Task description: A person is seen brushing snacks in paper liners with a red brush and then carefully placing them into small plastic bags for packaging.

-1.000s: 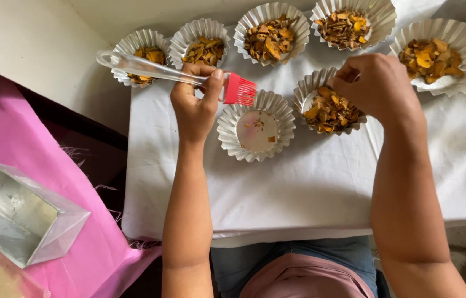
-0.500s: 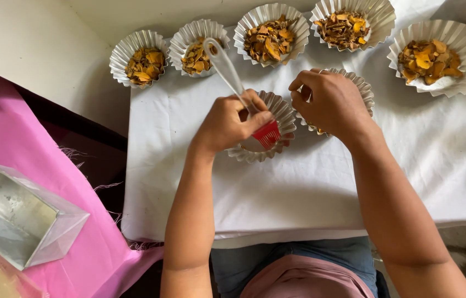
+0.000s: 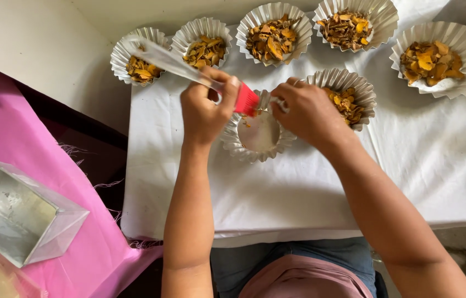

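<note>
Near the middle of the white-clothed surface (image 3: 409, 182) sat a nearly empty fluted foil cup (image 3: 255, 138), w/ both hands over it. Left hand (image 3: 205, 113) was closed round a brush w/ a clear handle (image 3: 158, 55) and red bristles (image 3: 245, 100); the handle ran up and left past the knuckles, the bristle end pointed right and sat at the cup's upper rim, touching or just above it, can't tell which. Right hand (image 3: 307, 113) was curled, fingertips pinching the cup's rim on its right side; whether the grip was firm or just steadying, can't say.

Handling, as a guess: the cup looked v. thin and light, pleated foil that would crumple or tip under a hard push, so the rim pinch w/ a light touch seemed the sensible hold. Brush looked light too, w/ a stiff, perhaps slick handle and soft bristles; a grip close to the bristle end, as here, gave most control.

Around it: a filled foil cup (image 3: 349, 99) of orange-brown dried slices just beside the right hand, partly hidden by it. Along the far edge, five more filled cups, e.g. far-left one (image 3: 139, 58) under the brush handle and far-right one (image 3: 445, 58) well apart. Off to the left, on pink cloth (image 3: 40, 160), an empty rectangular metal tin (image 3: 18, 212).
</note>
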